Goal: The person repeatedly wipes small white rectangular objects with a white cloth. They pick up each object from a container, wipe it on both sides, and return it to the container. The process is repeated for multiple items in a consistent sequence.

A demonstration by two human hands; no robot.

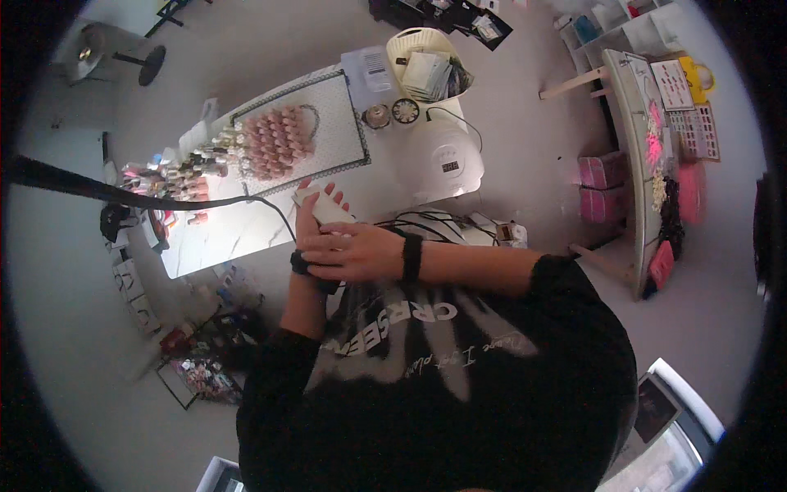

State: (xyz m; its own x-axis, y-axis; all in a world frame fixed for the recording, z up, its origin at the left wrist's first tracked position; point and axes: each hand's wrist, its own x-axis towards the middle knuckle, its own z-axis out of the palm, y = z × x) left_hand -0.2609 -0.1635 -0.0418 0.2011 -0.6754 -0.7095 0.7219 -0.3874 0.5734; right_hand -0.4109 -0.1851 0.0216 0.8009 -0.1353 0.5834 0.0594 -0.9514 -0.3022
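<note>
My left hand (307, 221) is raised at the near edge of the white table, its fingers wrapped round a flat cream-coloured block-like object (332, 210). What that object is, I cannot make out. My right hand (348, 248) lies across the base of my left hand and wrist, with its fingers stretched out and pointing left. A black band (411, 257) circles my right wrist, and another black band (302, 262) shows on my left wrist. Beyond my hands, rows of pinkish nail-tip-like pieces (279, 143) cover part of a dark-bordered mat (338, 123).
Many small bottles (184, 176) crowd the table's left end. To the right stands a white nail-lamp-like device (443, 156), with a cream basket (422, 37) of packets behind it. Black cables (426, 223) run beside my right arm. A dark lamp arm (123, 193) crosses the left side.
</note>
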